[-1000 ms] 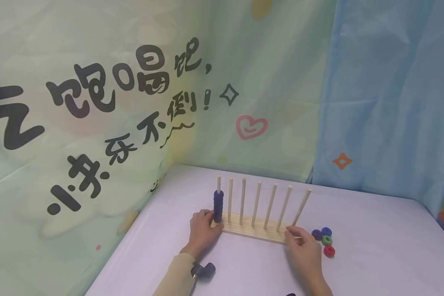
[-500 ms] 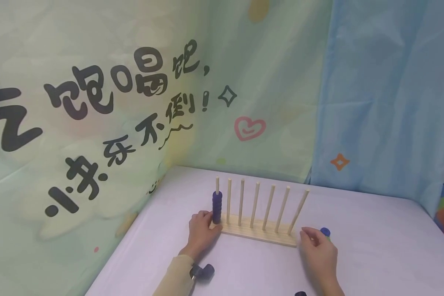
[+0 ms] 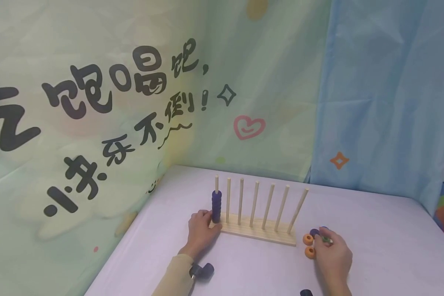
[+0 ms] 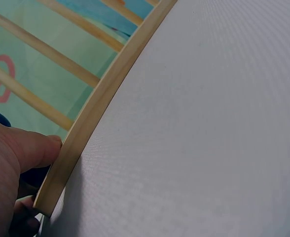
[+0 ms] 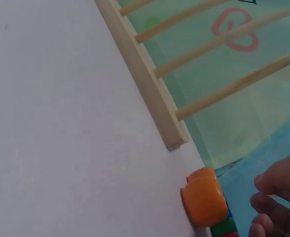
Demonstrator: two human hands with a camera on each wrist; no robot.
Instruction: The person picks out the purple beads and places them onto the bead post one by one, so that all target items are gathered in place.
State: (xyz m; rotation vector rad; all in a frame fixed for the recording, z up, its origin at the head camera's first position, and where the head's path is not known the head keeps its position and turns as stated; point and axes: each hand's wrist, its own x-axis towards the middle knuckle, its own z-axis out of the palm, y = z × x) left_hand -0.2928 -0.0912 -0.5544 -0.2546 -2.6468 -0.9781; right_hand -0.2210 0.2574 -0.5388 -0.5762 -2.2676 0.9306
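A wooden peg stand [image 3: 259,236] has a row of upright pegs on a flat base. Its leftmost peg carries a stack of purple beads [image 3: 216,207]. My left hand [image 3: 201,230] grips the base's left end; in the left wrist view the thumb [image 4: 39,148] presses its edge. Beyond the right end lie two orange beads [image 3: 308,239], a purple bead [image 3: 314,233] and a green bead [image 3: 326,239]. My right hand [image 3: 334,253] hovers over these beads, thumb and fingers loosely bent and apart. In the right wrist view nothing shows between its fingers [image 5: 278,177].
The table [image 3: 259,271] has a pale cover. Printed cloth [image 3: 274,102] hangs along its left and back sides. A dark wrist device [image 3: 203,271] sits by the left sleeve, and part of another dark object [image 3: 306,292] shows at the bottom edge.
My right hand has left the base's right end and moved right over the loose beads, uncovering the two orange ones. The left hand stays on the base.
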